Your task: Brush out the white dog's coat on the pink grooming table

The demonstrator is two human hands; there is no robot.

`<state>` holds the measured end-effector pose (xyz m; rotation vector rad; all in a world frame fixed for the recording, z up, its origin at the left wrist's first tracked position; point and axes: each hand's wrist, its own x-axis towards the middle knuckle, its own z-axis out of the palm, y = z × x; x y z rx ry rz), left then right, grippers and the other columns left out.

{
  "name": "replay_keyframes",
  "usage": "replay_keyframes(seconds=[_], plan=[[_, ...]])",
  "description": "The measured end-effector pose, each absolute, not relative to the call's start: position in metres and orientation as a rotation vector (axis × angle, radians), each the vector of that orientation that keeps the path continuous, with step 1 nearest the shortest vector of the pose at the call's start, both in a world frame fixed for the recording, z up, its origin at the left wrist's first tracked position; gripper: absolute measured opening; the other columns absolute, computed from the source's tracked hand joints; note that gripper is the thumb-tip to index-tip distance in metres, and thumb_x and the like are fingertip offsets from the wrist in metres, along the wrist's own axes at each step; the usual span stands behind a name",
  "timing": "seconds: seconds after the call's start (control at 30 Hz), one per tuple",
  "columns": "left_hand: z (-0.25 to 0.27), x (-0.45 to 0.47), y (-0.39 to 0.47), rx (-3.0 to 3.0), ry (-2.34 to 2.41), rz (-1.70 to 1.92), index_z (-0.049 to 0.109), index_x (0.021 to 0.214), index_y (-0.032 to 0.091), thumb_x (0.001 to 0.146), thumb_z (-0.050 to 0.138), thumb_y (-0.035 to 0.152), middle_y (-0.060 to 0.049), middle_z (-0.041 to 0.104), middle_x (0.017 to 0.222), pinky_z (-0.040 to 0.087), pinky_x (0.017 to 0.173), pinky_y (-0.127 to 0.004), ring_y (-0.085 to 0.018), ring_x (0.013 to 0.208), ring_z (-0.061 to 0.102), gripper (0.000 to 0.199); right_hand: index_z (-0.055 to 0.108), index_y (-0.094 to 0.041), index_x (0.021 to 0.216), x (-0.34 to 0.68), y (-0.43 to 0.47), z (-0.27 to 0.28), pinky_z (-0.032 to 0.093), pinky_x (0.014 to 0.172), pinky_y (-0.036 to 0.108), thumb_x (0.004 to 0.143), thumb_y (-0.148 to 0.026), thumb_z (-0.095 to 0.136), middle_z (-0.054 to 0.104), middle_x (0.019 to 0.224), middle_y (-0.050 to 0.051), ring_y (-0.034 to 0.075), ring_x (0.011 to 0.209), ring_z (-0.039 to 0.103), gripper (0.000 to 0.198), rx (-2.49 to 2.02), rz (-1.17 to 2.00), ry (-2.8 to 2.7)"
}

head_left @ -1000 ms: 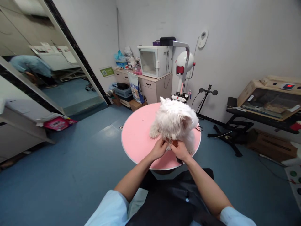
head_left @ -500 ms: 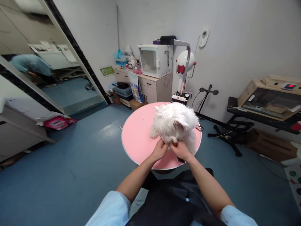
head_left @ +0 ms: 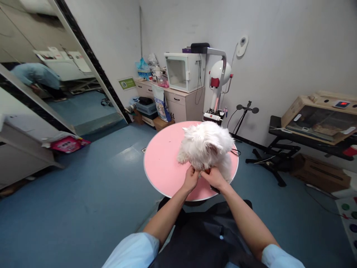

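Observation:
A fluffy white dog [head_left: 206,143] sits on a round pink table [head_left: 158,160], its head turned down to the left. My left hand [head_left: 192,178] is closed at the dog's front, against the fur below its head; what the fingers pinch is hidden. Close beside it, my right hand [head_left: 214,178] is closed around a tool with a brown part, its kind unclear. The tool's dark end [head_left: 215,190] sticks out below the palm. Both hands nearly touch at the fingertips.
Behind the table stand a drawer cabinet [head_left: 175,100] with a white glass-door box [head_left: 184,72] and a white-and-red dryer on a stand [head_left: 219,74]. A wooden case [head_left: 318,119] rests on a black stand to the right. A mirror [head_left: 83,85] leans left, reflecting a bent-over person.
My left hand and forearm have shifted slightly, the forearm now more upright. The right hand has moved slightly left at the fingertips. The dog stays in nearly the same pose.

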<state>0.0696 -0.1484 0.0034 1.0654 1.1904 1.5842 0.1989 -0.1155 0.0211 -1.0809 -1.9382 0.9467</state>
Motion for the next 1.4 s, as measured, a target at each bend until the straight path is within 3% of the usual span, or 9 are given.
replay_keyframes(seconds=[0.2, 0.4, 0.57, 0.67, 0.77, 0.93, 1.1, 1.27, 1.4], plan=[[-0.007, 0.081, -0.147, 0.835, 1.146, 1.667, 0.062, 0.094, 0.015, 0.072, 0.068, 0.054, -0.008, 0.070, 0.089, 0.050, 0.068, -0.029, -0.019, 0.078, 0.063, 0.046, 0.055, -0.019, 0.062, 0.196, -0.116, 0.004, 0.044, 0.058, 0.027, 0.077, -0.036, 0.054, 0.056, 0.055, 0.001, 0.017, 0.057, 0.053, 0.022, -1.023, 0.989, -1.884], [-0.006, 0.065, -0.133, 0.739, 1.258, 1.828, 0.054, 0.070, 0.017, 0.086, 0.047, 0.045, 0.001, 0.056, 0.062, 0.042, 0.055, -0.023, -0.011, 0.057, 0.049, 0.032, 0.056, -0.018, 0.071, 0.197, -0.117, -0.015, 0.048, 0.065, 0.030, 0.074, -0.034, 0.051, 0.061, 0.067, 0.003, 0.020, 0.069, 0.058, 0.018, -1.064, 0.969, -1.622], [-0.003, 0.037, -0.126, 1.183, 1.233, 1.540, 0.063, 0.065, 0.016, 0.069, 0.068, 0.036, -0.001, 0.063, 0.063, 0.046, 0.066, -0.029, -0.015, 0.064, 0.056, 0.021, 0.057, -0.017, 0.071, 0.201, -0.120, -0.017, 0.047, 0.063, 0.030, 0.076, -0.038, 0.057, 0.059, 0.065, 0.002, 0.019, 0.067, 0.055, 0.021, -1.078, 1.026, -1.571], [0.021, 0.034, -0.120, 1.393, 1.079, 1.354, 0.066, 0.061, 0.015, 0.067, 0.069, 0.030, -0.002, 0.066, 0.063, 0.048, 0.068, -0.031, -0.018, 0.066, 0.060, 0.017, 0.059, -0.017, 0.077, 0.204, -0.127, -0.021, 0.048, 0.065, 0.031, 0.076, -0.039, 0.059, 0.059, 0.067, 0.002, 0.019, 0.068, 0.055, 0.022, -1.079, 1.037, -1.534], [0.066, 0.038, -0.104, 1.797, 0.860, 1.180, 0.065, 0.062, 0.016, 0.078, 0.060, 0.028, -0.002, 0.066, 0.065, 0.048, 0.070, -0.031, -0.018, 0.069, 0.060, 0.021, 0.058, -0.018, 0.080, 0.206, -0.135, -0.025, 0.050, 0.069, 0.032, 0.074, -0.041, 0.061, 0.062, 0.072, 0.003, 0.019, 0.072, 0.058, 0.024, -1.036, 1.061, -1.443], [0.118, 0.044, -0.086, 2.077, 0.805, 1.030, 0.059, 0.061, 0.018, 0.085, 0.053, 0.029, -0.001, 0.060, 0.060, 0.045, 0.064, -0.028, -0.016, 0.062, 0.055, 0.027, 0.049, -0.021, 0.067, 0.212, -0.147, -0.023, 0.043, 0.054, 0.027, 0.070, -0.044, 0.063, 0.048, 0.056, -0.004, 0.013, 0.054, 0.047, 0.027, -1.102, 1.155, -1.356], [0.057, 0.059, -0.146, 1.691, 1.332, 1.692, 0.063, 0.071, 0.020, 0.085, 0.057, 0.031, -0.004, 0.063, 0.077, 0.046, 0.078, -0.032, -0.018, 0.080, 0.059, 0.019, 0.049, -0.021, 0.075, 0.214, -0.156, -0.008, 0.036, 0.045, 0.024, 0.068, -0.048, 0.066, 0.042, 0.050, -0.008, 0.010, 0.045, 0.040, 0.033, -1.077, 1.301, -1.221], [0.004, 0.085, -0.182, 1.053, 1.146, 1.418, 0.062, 0.097, 0.018, 0.072, 0.072, 0.044, -0.004, 0.067, 0.090, 0.049, 0.078, -0.032, -0.019, 0.084, 0.062, 0.038, 0.048, -0.021, 0.073, 0.207, -0.161, 0.006, 0.035, 0.044, 0.023, 0.067, -0.052, 0.066, 0.045, 0.049, -0.007, 0.010, 0.044, 0.042, 0.037, -1.066, 1.400, -1.221], [0.006, 0.086, -0.167, 1.009, 0.966, 1.312, 0.064, 0.098, 0.016, 0.065, 0.077, 0.054, -0.006, 0.069, 0.090, 0.050, 0.078, -0.032, -0.018, 0.081, 0.063, 0.051, 0.046, -0.021, 0.069, 0.208, -0.164, 0.011, 0.032, 0.042, 0.023, 0.071, -0.053, 0.061, 0.039, 0.043, -0.009, 0.009, 0.038, 0.036, 0.036, -1.089, 1.403, -1.224]])
